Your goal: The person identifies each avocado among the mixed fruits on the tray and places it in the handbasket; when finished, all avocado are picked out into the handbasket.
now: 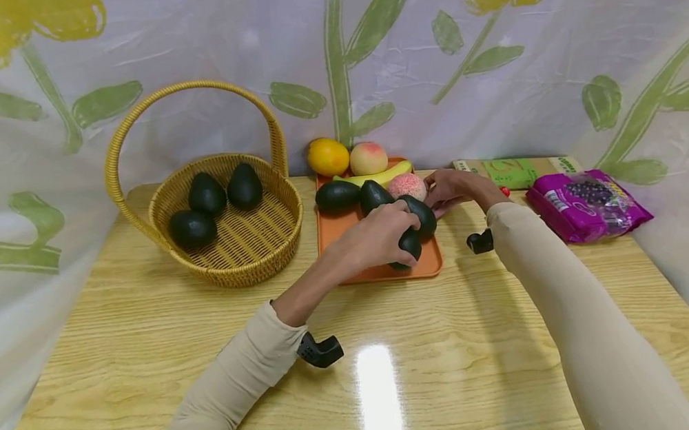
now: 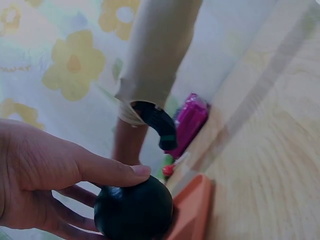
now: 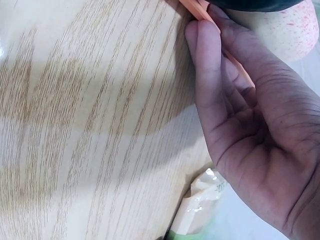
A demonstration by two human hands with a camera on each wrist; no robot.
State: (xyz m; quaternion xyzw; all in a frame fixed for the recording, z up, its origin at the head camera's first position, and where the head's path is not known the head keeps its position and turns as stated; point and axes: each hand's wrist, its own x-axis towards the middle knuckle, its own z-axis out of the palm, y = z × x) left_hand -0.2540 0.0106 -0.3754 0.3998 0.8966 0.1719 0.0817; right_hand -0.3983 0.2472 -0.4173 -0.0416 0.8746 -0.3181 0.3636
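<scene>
The left hand [image 1: 384, 233] grips a dark green avocado [image 1: 408, 245] over the front right of an orange tray [image 1: 387, 273]; in the left wrist view thumb and fingers lie round that avocado [image 2: 134, 207]. At the tray's right edge, the right hand [image 1: 450, 187] pinches the rim [image 3: 200, 11], as the right wrist view shows. Beside the hands on the tray are another avocado [image 1: 421, 216], a speckled pink peach [image 1: 407, 187], more avocados [image 1: 338, 195], a banana [image 1: 378, 176], a second peach [image 1: 369, 158] and an orange-yellow fruit [image 1: 328, 157].
A yellow wicker basket [image 1: 250, 274] with a tall handle stands left of the tray, three avocados [image 1: 207, 194] inside. To the right lie a purple package [image 1: 586, 205], a green and tan package [image 1: 515, 172] and a small red item [image 1: 505, 191]. Behind hangs a flowered curtain [image 1: 209, 41].
</scene>
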